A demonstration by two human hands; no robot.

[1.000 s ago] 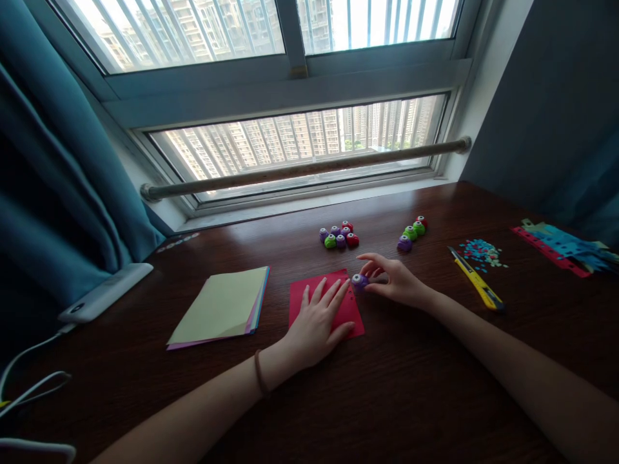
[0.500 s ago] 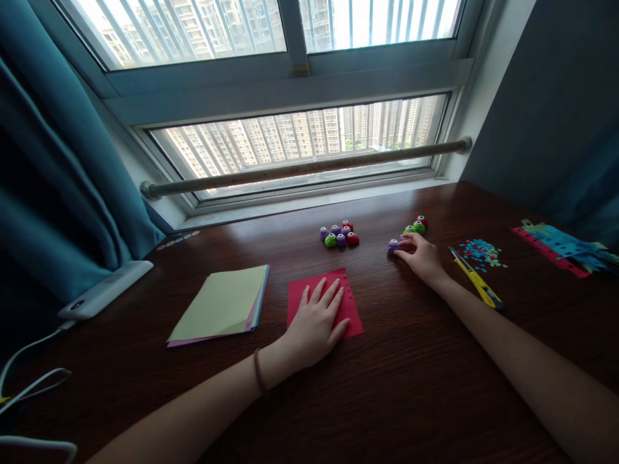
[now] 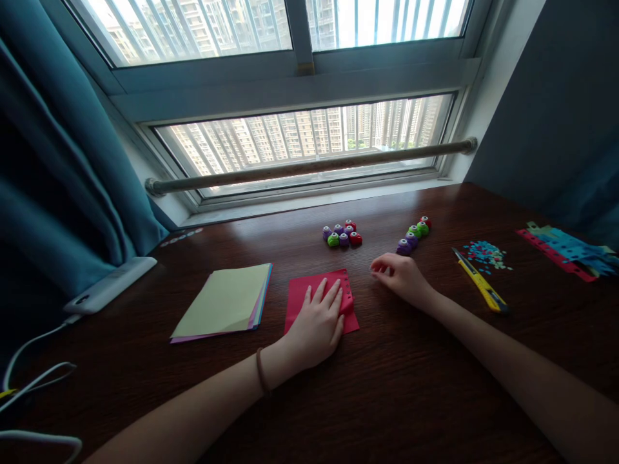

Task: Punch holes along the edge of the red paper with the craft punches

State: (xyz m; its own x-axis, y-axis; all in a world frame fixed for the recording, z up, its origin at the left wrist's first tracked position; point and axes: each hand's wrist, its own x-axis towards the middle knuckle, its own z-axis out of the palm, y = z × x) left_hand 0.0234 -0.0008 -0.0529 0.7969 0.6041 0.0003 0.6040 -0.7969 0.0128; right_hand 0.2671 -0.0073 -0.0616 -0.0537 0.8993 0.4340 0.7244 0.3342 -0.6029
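Note:
My left hand (image 3: 316, 320) lies flat on a red paper sheet (image 3: 300, 291), fingers stretched out; a row of punched holes runs along the sheet's right edge. My right hand (image 3: 400, 275) rests on the dark wooden table (image 3: 396, 386) just right of the sheet, fingers loosely bent, nothing in them. Behind it a row of small craft punches (image 3: 414, 236), purple, green and red, runs diagonally. A cluster of several more punches (image 3: 342, 235) sits behind the red sheet.
A stack of coloured paper (image 3: 227, 299) lies left of the red sheet. At right are a yellow utility knife (image 3: 480, 285), paper confetti (image 3: 484, 252) and punched paper strips (image 3: 565, 248). A white power bank (image 3: 112, 283) with cables sits far left by the curtain.
My right hand carried a purple punch from the red sheet's corner to the row at right, left it there and came back empty. My left hand stayed on the sheet.

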